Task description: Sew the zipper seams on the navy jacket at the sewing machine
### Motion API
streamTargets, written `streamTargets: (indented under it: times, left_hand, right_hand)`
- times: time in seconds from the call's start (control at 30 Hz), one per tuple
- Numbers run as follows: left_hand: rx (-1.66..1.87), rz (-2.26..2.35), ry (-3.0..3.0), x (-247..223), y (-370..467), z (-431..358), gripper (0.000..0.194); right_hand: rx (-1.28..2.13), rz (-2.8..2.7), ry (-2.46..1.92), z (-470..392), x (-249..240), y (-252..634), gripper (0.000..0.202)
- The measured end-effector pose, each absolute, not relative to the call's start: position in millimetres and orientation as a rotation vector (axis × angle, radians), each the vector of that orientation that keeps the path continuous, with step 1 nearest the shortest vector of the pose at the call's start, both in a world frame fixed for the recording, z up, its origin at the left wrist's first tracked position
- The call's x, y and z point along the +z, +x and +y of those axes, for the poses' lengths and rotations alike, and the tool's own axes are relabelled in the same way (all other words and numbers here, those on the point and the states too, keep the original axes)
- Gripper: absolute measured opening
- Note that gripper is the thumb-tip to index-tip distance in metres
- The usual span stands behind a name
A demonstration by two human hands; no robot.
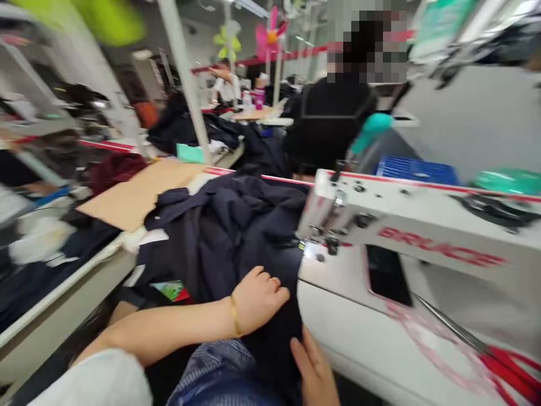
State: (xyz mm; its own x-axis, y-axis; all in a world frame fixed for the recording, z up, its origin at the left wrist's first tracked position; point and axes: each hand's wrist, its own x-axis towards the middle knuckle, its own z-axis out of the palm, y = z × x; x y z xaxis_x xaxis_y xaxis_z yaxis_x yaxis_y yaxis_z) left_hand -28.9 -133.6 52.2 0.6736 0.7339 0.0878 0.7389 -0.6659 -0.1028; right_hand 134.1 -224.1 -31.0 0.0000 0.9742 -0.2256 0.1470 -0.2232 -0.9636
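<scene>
Left arm (177,330) reaches across, hand (258,301) curled on fabric (240,231).

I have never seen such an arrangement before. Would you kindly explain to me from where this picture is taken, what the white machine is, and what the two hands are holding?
There is one picture, from a camera on the person's head, looking forward and down. The hands are the wearer's own. The white machine with red letters is a sewing machine. Dark cloth lies bunched to the left of its needle area. The left hand, fingers curled, rests on this cloth; the right hand is at its lower edge, beside the machine. Whether either hand grips the cloth is unclear. On the machine's white surface lie a phone and red-handled scissors.
</scene>
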Motion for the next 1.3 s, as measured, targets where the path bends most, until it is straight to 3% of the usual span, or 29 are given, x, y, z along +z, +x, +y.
streamTargets:
  times: [0.17,0.4,0.57,0.83,1.2,1.3]
  left_hand:
    - [0.054,-1.266,-2.902,18.2,-30.6,-120.1,0.018]
    - [-0.428,-1.67,-3.034,20.6,-34.2,-109.1,0.022]
    - [-0.22,-1.463,-3.003,24.1,-33.4,-111.1,0.033]
    - [-0.082,-0.865,-2.993,30.3,-7.0,-109.1,0.02]
    - [0.07,-0.737,-3.021,30.3,-5.5,-96.2,0.018]
    - [-0.032,-0.809,-3.062,28.4,-13.1,-83.2,0.037]
  right_hand:
    - [1.305,-1.397,-1.574,-229.0,-27.9,143.7,0.047]
    - [0.479,-1.957,-1.409,-173.0,-0.9,158.5,0.025]
    - [0.146,-2.437,-1.252,-132.7,-2.1,156.4,0.022]
    - [0.101,-2.424,-1.254,-141.2,-7.5,166.8,0.02]
    - [0.136,-2.496,-1.225,-131.8,-5.4,167.1,0.027]
    - [0.097,-2.534,-1.202,-130.4,-3.3,168.4,0.026]
